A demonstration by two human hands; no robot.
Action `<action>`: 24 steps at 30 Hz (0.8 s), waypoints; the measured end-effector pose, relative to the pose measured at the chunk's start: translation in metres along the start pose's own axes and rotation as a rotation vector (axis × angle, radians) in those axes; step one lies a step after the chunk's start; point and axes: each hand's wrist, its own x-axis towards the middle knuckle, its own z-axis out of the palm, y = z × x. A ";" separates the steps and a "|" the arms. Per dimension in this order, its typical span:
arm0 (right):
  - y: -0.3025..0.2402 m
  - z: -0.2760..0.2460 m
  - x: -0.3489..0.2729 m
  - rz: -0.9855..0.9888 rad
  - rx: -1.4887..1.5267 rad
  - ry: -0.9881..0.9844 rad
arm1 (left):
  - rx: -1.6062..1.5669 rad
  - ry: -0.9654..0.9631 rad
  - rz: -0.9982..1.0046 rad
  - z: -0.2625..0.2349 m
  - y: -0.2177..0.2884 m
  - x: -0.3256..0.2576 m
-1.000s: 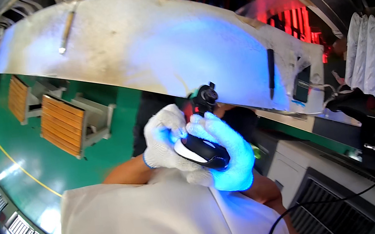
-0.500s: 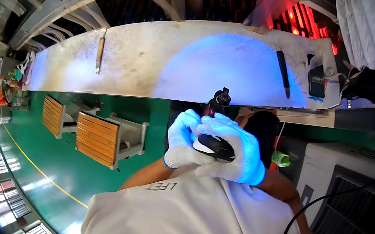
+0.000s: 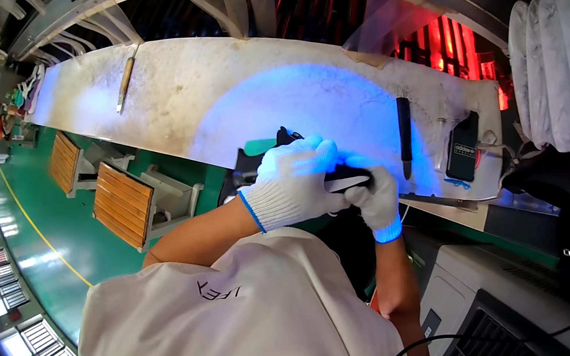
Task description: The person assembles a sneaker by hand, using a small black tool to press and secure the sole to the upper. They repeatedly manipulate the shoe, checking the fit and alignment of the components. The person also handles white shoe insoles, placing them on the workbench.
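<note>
Both my hands wear white knit gloves with blue cuffs, lit blue. Between them, at the near edge of the worktable (image 3: 165,115), is a black and white shoe (image 3: 357,176), mostly covered by the gloves. My left hand (image 3: 293,184) is wrapped over its middle, with a black part sticking up beyond the fingers. My right hand (image 3: 378,197) closes round the black and white end on the right. A teal-green patch (image 3: 262,146) shows beside the left glove; what it belongs to is unclear. To the right of my hands lies a black-handled tool (image 3: 406,138) on the table.
A phone (image 3: 462,148) lies toward the table's right end. A wooden-handled knife (image 3: 126,82) rests at the far left. Beyond the table, a machine (image 3: 445,43) glows red behind clear strips. Slatted wooden seats (image 3: 124,204) stand at left; a grey cabinet (image 3: 444,279) stands at lower right.
My hands have moved up to the table edge with the shoe and turned it. The left hand now lies across its top; the right has shifted to its right end. The view has shifted.
</note>
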 end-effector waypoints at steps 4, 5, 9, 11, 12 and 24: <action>0.011 -0.005 0.001 0.222 -0.104 -0.085 | 0.113 -0.074 -0.024 -0.010 -0.013 -0.015; 0.018 -0.003 -0.002 0.090 -0.128 -0.070 | 0.145 -0.094 -0.058 -0.016 -0.020 -0.025; 0.013 -0.001 0.003 -0.093 -0.183 -0.079 | 0.226 -0.056 -0.085 -0.018 -0.029 -0.051; 0.015 0.000 0.004 -0.082 -0.150 -0.088 | 0.272 -0.016 -0.052 -0.012 -0.027 -0.051; 0.015 -0.002 0.004 -0.077 -0.139 -0.091 | 0.282 -0.007 -0.041 -0.008 -0.024 -0.050; -0.018 0.015 0.032 -0.150 -0.542 -0.295 | 0.160 -0.039 -0.088 -0.005 -0.037 -0.032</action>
